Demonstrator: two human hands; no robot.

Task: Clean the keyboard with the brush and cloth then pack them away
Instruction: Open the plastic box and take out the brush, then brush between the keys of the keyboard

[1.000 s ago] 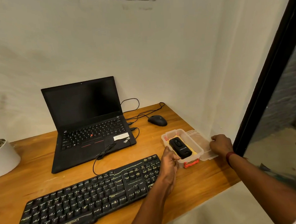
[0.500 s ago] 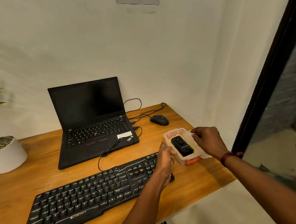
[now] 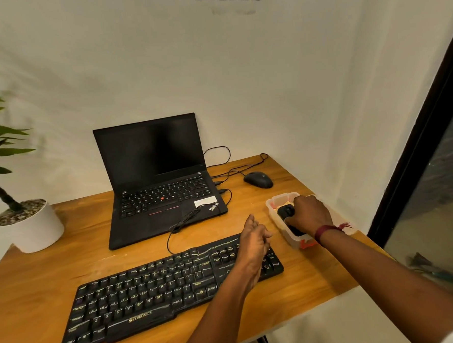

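Right hand (image 3: 309,215) is down inside the clear box (image 3: 271,205), just right of the keyboard (image 3: 171,286), fingers curled round the black brush (image 3: 286,211) that lies in it. Looks like a narrow wrap on the brush body, but can't tell if it's truly gripped or only touched, since the hand covers most of it. Left hand (image 3: 253,240) hovers over the keyboard's right end, fingers loosely half-curled, holding nothing.

Handling, my guess: brush is a small hard plastic block, light, stiff, prob a bit smooth, so pinch across its long sides near the middle and lift straight up so it doesn't catch the box wall. Box is thin, light plastic and may slide or tip w/ the pull; steady it w/ the free hand.

Cloth (image 3: 284,202): only a yellowish scrap shows under the brush at the box's far end; soft and limp I'd judge, rest hidden. Box lid is behind the right wrist, barely visible. Orange clip (image 3: 305,244) on the box's near end is partly cut off by the wrist. Bristles not visible.
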